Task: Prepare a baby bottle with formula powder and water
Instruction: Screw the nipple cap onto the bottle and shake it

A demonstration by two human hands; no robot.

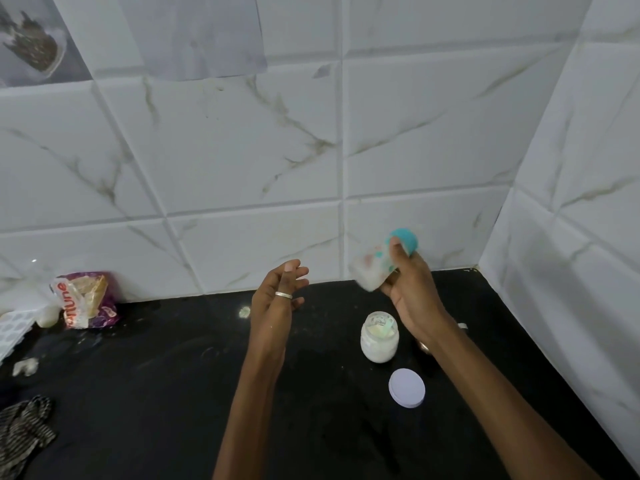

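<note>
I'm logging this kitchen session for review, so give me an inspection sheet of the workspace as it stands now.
Surface: black counter, smeared, with pale powder specks.
Job's things: baby bottle with teal cap, blurred, held tilted above the counter; open jar of white powder standing upright; its white lid lying flat in front of it, apart.
Clutter: printed food packet by the wall at left; striped cloth at the left edge; white patterned object at the far left, unclear.
Grippers: right hand in a grip around the bottle; left hand open, empty, wearing a ring.
Cables: nothing seen.
Surroundings: white marble-look tiled walls meeting in a corner at right.
</note>
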